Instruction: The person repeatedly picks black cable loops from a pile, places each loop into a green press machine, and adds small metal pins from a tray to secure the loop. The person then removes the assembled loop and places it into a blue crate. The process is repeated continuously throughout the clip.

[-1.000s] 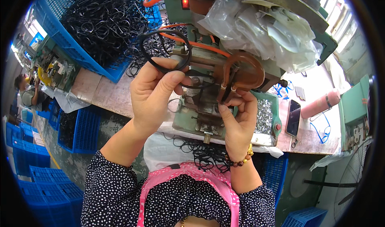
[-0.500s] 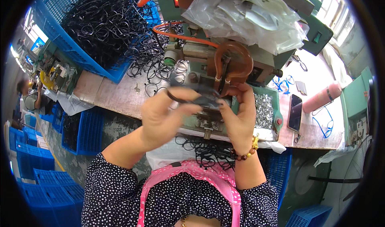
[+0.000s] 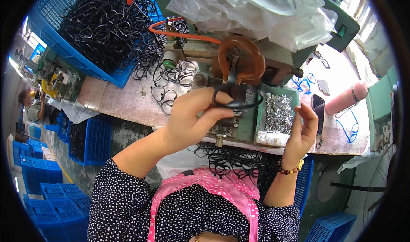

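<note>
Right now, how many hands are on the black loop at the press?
1. The left hand pinches the black loop under the brown guard. The right hand is open beside the tray of metal clips, off the loop.

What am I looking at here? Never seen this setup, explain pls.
One picture, from a fisheye camera on a person's head, looking down at their own hands; straight edges bend near the rim. The left hand pinches a black loop against a small green bench machine with a brown C-shaped part and an orange hose. The right hand is open, holding nothing, beside a tray of small silver metal pieces. On the bench: loose black loops, a blue crate piled with more, a pink bottle, a phone. Clear plastic bags lie on top of the machine.
</note>
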Action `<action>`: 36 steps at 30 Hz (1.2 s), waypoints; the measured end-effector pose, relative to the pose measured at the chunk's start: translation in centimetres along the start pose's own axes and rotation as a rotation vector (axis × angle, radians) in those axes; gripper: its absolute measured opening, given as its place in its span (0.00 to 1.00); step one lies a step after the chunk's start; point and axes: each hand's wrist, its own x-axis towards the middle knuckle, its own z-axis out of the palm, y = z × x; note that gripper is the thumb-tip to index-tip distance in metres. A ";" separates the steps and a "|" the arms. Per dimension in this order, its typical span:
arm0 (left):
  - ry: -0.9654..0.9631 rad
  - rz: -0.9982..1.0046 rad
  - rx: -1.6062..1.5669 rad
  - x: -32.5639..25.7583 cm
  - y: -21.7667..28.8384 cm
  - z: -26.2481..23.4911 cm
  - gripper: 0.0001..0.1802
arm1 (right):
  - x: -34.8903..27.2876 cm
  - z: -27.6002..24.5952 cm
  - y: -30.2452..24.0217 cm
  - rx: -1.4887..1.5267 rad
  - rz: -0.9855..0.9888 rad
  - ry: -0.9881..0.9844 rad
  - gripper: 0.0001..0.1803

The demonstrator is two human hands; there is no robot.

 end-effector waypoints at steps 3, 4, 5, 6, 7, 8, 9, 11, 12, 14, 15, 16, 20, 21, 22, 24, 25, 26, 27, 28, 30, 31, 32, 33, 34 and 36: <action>0.021 0.187 0.098 -0.3 -0.2 0.1 0.10 | -0.1 -0.6 1.5 -0.033 0.193 -0.032 0.12; 0.011 0.177 0.116 -0.4 -0.3 0.0 0.10 | -0.1 -0.5 1.0 -0.074 0.275 -0.054 0.11; 0.002 0.170 0.136 -0.4 -0.4 0.1 0.11 | -0.4 -0.5 -0.3 -0.087 0.311 -0.115 0.10; -0.003 0.160 0.166 -0.5 -0.5 0.1 0.11 | -0.5 -0.4 -2.2 -0.107 0.215 -0.220 0.10; 0.006 0.161 0.148 -0.6 -0.5 0.2 0.11 | -1.1 -0.5 -4.8 -0.034 0.058 -0.319 0.11; 0.024 0.169 0.140 -0.6 -0.7 0.3 0.11 | -0.9 -0.7 -7.6 -0.111 -0.249 -0.460 0.14; 0.039 0.170 0.130 -0.7 -0.7 0.5 0.11 | -1.2 -0.8 -10.4 0.021 -0.328 -0.522 0.12; 0.044 0.148 0.100 -0.8 -0.8 0.6 0.10 | -2.1 -0.8 -16.0 0.233 -0.525 -0.552 0.08; 0.057 0.157 0.081 -0.9 -0.8 0.7 0.10 | -2.2 -0.3 -17.6 0.346 -0.570 -0.609 0.08; 0.063 0.130 0.011 -1.0 -0.8 0.7 0.08 | -2.2 1.1 -19.4 0.362 -0.618 -0.809 0.07; 0.050 0.111 -0.002 -1.1 -0.8 0.7 0.08 | -2.3 1.8 -19.7 0.408 -0.625 -0.862 0.07; 0.053 0.095 -0.011 -1.1 -0.8 0.7 0.08 | -2.4 2.3 -20.0 0.446 -0.634 -0.903 0.08; 0.049 0.080 -0.058 -1.1 -0.8 0.7 0.08 | -3.4 2.6 -19.9 0.566 -0.644 -0.997 0.09; 0.057 0.063 -0.076 -1.2 -0.8 0.7 0.09 | -3.7 2.3 -19.4 0.580 -0.636 -1.004 0.09; 0.049 0.062 -0.104 -1.2 -0.9 0.8 0.09 | -3.8 1.8 -18.6 0.504 -0.588 -0.959 0.10; 0.048 0.082 -0.083 -1.3 -1.2 0.9 0.09 | -3.8 1.1 -15.9 0.432 -0.591 -0.951 0.11; 0.050 0.078 -0.063 -1.4 -1.2 0.9 0.10 | -3.8 0.9 -14.2 0.347 -0.509 -0.853 0.12; 0.072 0.086 -0.040 -1.5 -1.3 1.0 0.10 | -3.7 0.7 -12.4 0.258 -0.431 -0.810 0.14; 0.075 0.087 -0.062 -1.6 -1.3 1.0 0.10 | -3.7 0.5 -10.6 0.029 -0.413 -0.694 0.16; 0.096 0.080 -0.079 -1.7 -1.2 1.1 0.10 | -3.8 0.3 -8.9 -0.181 -0.378 -0.550 0.13; 0.121 0.065 -0.092 -1.8 -1.0 1.3 0.10 | -4.0 -1.3 -6.5 -0.479 0.028 -0.513 0.13; 0.126 0.048 -0.093 -1.9 -0.8 1.4 0.11 | -3.8 -1.8 -5.2 -0.576 -0.009 -0.503 0.15; 0.121 0.033 -0.077 -2.0 -0.7 1.5 0.12 | -3.3 -2.2 -4.0 -0.684 0.051 -0.490 0.17; 0.131 0.040 -0.069 -2.2 -0.6 1.5 0.13 | -3.0 -1.9 -2.7 -0.776 0.012 -0.485 0.20; 0.133 0.025 -0.029 -2.4 -0.5 1.4 0.14 | -2.7 -1.5 -1.5 -0.777 -0.096 -0.460 0.18; 0.170 0.035 0.041 -3.3 -0.7 1.0 0.17 | -2.0 -0.7 0.4 -0.859 -0.161 -0.449 0.12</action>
